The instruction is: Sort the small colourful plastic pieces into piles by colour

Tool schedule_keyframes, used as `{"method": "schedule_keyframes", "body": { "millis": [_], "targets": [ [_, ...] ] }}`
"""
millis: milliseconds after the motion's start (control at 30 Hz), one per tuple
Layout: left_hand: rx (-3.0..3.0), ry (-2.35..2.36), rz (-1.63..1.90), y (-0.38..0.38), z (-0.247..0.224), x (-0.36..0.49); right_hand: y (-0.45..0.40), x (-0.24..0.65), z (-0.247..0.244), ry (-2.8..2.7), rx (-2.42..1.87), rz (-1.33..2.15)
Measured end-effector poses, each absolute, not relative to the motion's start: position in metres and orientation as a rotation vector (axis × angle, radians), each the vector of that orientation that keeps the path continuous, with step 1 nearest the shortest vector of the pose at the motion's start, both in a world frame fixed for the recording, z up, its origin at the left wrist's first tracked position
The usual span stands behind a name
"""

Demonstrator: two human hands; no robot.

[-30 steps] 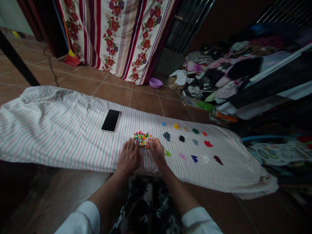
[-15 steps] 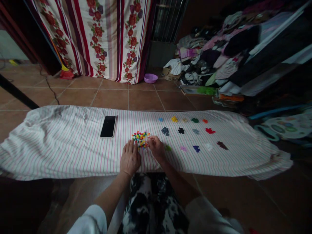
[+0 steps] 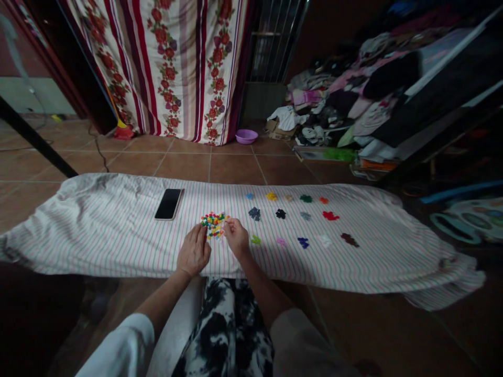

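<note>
A pile of small mixed-colour pieces lies on the striped cloth in front of me; they are too small to name. My left hand rests flat at the pile's near left edge, fingers stretched out. On the pile's right side my right hand has thumb and fingers pinched together; what they hold, if anything, is hidden. Right of it lie single-colour heaps, among them a lime green heap, a dark grey heap, a black heap, a red heap and a brown heap.
A phone lies left of the pile on the striped cloth. Beyond the cloth are a floral curtain, a purple basin and a heap of clothes. A dark pole stands at the left.
The whole view has shifted, so the pile, hands and heaps sit further left. My right hand stays at the pile's right side and the lime green heap shows more fully.
</note>
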State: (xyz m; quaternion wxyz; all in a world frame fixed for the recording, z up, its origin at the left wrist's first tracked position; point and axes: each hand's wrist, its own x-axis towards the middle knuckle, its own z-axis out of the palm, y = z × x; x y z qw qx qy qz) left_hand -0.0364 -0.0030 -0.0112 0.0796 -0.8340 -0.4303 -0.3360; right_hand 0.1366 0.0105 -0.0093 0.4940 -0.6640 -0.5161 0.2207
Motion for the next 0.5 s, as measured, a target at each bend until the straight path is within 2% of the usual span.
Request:
{"method": "schedule_keyframes", "body": {
  "millis": [233,500],
  "targets": [
    [-2.469,-1.369,-1.01,-0.027,-0.007,-0.034,0.01,0.137,-0.003,-1.284,-1.618,0.553],
    [-2.595,-1.157,-0.818,-0.067,-0.011,-0.031,0.008,0.136,0.001,-1.235,-1.554,0.628]
  ]
}}
